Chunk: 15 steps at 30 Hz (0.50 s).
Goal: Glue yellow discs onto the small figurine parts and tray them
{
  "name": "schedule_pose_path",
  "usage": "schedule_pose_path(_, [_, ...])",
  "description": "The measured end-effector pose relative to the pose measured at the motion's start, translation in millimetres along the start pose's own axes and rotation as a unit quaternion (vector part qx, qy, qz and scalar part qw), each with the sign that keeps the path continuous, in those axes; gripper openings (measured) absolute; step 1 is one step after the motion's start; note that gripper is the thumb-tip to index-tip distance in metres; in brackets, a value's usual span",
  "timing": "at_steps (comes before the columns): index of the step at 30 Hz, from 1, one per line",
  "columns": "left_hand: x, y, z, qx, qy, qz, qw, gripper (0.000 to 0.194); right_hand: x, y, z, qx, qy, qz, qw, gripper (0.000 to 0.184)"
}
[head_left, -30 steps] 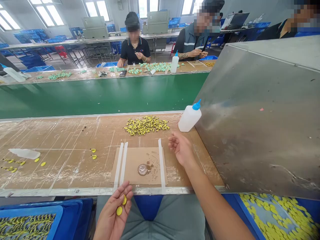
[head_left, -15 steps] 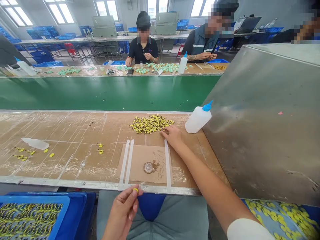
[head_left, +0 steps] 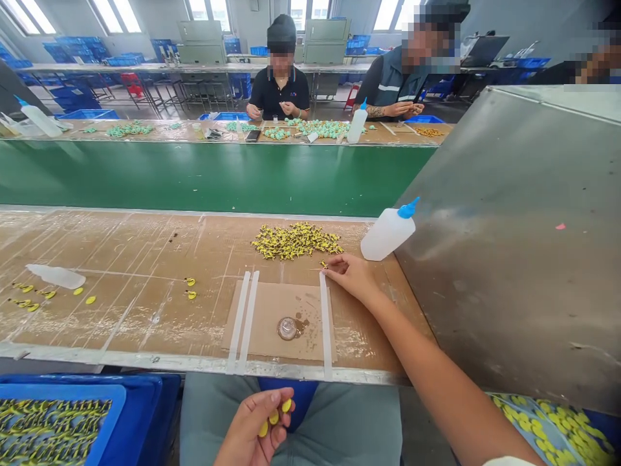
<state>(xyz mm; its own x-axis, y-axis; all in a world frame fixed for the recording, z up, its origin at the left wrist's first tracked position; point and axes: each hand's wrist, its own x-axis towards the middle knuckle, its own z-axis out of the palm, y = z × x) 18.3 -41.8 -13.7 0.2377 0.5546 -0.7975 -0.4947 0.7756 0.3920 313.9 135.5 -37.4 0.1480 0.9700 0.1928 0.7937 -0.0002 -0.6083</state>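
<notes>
The hands are working apart. The left hand point(head_left: 253, 422) is curling around three yellow discs point(head_left: 274, 417), hovering over the lap just short of the counter's point(head_left: 160, 252) near edge. Toward the counter's right side, the right hand point(head_left: 358, 278) is pinching a small yellow-and-black piece point(head_left: 323, 264) between thumb and fingers, just beside a pile of similar pieces point(head_left: 295, 241) that is lying toward the far edge. A taped cardboard sheet point(head_left: 272, 299) is lying along the near edge, carrying a small round dish point(head_left: 287, 328). A squeeze bottle point(head_left: 387, 235) is standing near the far right corner, beside a metal housing point(head_left: 514, 239).
</notes>
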Motion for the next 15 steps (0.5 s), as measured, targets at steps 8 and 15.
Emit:
schedule_pose_path(8, [-4.5, 7.8, 4.4, 0.009, 0.026, 0.067, 0.997, 0.039, 8.4, -10.3, 15.5, -0.039, 0.009, 0.002, 0.999, 0.017])
schedule_pose_path(15, [-16.4, 20.7, 7.2, 0.04, 0.007, 0.133, 0.99, 0.038, 1.9, -16.1, 9.4, -0.039, 0.002, -0.065, 0.997, 0.017])
